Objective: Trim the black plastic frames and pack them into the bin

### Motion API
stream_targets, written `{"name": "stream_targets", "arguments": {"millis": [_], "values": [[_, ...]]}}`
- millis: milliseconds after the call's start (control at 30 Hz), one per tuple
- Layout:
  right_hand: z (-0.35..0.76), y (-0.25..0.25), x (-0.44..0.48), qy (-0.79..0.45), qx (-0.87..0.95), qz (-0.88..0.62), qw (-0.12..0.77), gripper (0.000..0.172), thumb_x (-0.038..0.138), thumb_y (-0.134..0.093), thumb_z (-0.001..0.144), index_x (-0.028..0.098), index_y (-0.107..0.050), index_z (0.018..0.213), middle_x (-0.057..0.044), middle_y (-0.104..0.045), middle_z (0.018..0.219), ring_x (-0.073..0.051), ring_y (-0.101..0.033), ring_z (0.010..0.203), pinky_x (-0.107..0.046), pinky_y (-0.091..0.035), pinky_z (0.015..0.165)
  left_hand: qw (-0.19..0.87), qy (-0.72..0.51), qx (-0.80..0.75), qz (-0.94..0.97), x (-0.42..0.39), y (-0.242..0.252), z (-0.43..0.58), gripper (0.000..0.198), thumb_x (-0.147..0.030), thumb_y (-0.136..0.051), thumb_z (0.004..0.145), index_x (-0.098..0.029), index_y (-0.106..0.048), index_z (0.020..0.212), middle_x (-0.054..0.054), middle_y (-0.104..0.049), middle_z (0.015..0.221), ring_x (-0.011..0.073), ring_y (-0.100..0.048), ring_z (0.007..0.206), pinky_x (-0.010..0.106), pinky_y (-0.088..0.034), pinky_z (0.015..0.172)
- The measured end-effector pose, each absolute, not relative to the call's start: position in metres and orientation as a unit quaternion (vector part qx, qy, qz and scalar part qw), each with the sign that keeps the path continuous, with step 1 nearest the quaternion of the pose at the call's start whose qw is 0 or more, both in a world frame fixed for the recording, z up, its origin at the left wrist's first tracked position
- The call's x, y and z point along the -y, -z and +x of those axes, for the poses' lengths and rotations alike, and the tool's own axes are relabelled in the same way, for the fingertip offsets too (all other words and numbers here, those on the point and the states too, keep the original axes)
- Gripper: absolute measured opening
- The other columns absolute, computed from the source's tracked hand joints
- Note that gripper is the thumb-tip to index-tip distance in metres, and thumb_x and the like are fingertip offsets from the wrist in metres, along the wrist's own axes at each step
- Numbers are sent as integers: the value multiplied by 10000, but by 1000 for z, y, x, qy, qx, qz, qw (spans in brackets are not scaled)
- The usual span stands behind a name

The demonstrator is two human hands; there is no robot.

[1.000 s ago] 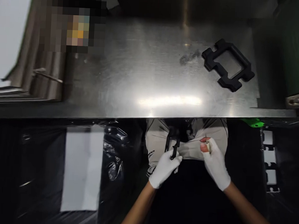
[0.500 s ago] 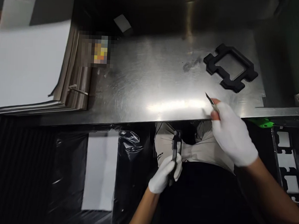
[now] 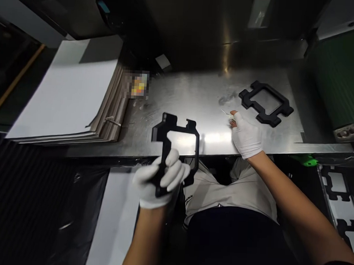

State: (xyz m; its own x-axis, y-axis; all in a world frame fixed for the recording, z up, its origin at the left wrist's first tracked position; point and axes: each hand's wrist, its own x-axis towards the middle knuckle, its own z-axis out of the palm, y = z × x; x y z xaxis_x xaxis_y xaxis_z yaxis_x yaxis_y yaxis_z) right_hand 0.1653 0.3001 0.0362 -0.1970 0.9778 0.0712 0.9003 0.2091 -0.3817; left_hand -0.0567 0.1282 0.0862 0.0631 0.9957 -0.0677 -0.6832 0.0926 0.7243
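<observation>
My left hand (image 3: 162,179), in a white glove, is closed round one side of a black plastic frame (image 3: 197,149). The frame is held up in front of the bench's near edge, its square opening facing me. In my right hand (image 3: 246,136), gloved with bare fingertips, a thin pointed blade (image 3: 227,115) is pinched, its tip towards the left. That hand is over the near part of the metal bench. Just beyond it a second black frame (image 3: 266,103) of similar shape lies flat on the bench.
A tall stack of white-topped sheets (image 3: 69,87) stands on the left of the metal bench (image 3: 191,93). A small white piece (image 3: 163,61) lies at the back. More black frames (image 3: 337,184) and a green object (image 3: 307,160) are below right; a white sheet (image 3: 113,216) is below left.
My left hand has raised the black frame and turned it from edge-on to face-on, moving left. My right hand, still gripping the blade, has shifted left over the bench. The view has tilted up.
</observation>
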Motion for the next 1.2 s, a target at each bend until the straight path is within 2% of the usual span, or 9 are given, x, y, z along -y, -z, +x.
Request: {"name": "stream_targets", "arguments": {"millis": [133,200,333,433,700,800,967,1100,1200], "values": [[178,-66,-284,-186,754,-623,95,484,382,-434,1176,222,-523,1624,-112,-726,1288,-279,-701,1037,-375,-492,824,703,-561,-340,275,-185,-88,-73,349,-402,-761,825,-186,-488,843,-116,-201,494,77,-192,367,272,-279,517],[180,-72,-270,-185,788,-583,64,489,358,-392,1190,174,-520,1625,-134,-683,1339,-273,-692,1067,-378,-518,822,713,-538,-356,273,-197,-88,-75,319,-387,-743,820,-183,-500,849,-112,-213,495,84,-207,369,274,-289,517],[162,-65,-249,-171,882,-440,10,491,359,-329,1202,204,-563,1605,-109,-680,1179,-242,-665,892,-362,-490,677,714,-496,-383,312,-201,-95,-70,300,-395,-724,846,-180,-515,856,-91,-265,492,99,-292,377,279,-328,541],[145,-56,-243,-159,908,-388,4,445,306,-360,1187,204,-610,1540,-106,-666,1127,-239,-655,866,-361,-484,658,715,-470,-389,341,-199,-100,-61,297,-404,-711,863,-183,-514,853,-76,-295,487,106,-322,374,286,-305,517],[141,-59,-246,-152,892,-425,-25,401,254,-333,1170,170,-661,1385,-110,-647,1093,-234,-652,765,-363,-478,597,697,-456,-421,360,-196,-103,-48,296,-399,-703,852,-190,-494,836,-71,-325,473,99,-303,363,306,-244,499],[140,-65,-247,-169,887,-429,-28,380,242,-371,1158,190,-667,1390,-97,-649,1080,-235,-660,759,-358,-464,587,695,-451,-424,366,-195,-101,-47,279,-393,-693,861,-187,-504,856,-71,-336,476,98,-310,362,306,-219,487],[149,-78,-245,-141,864,-484,-18,437,113,-313,1122,152,-657,1388,-107,-643,1035,-251,-671,806,-363,-444,603,698,-437,-441,358,-194,-102,-44,286,-395,-695,854,-186,-502,878,-64,-362,502,105,-337,387,294,-217,481],[166,-77,-254,-146,842,-518,-17,341,248,-364,1169,186,-680,1284,-87,-644,1038,-224,-658,783,-346,-401,576,707,-480,-402,330,-193,-98,-53,300,-371,-725,856,-182,-492,860,-81,-337,496,91,-332,386,268,-295,505],[170,-74,-273,-125,814,-568,-2,341,234,-368,1164,144,-669,1298,-127,-650,1153,-258,-677,905,-368,-460,634,717,-581,-260,284,-184,-84,-71,349,-359,-731,862,-195,-424,843,-128,-269,464,69,-269,355,254,-388,545]]}}
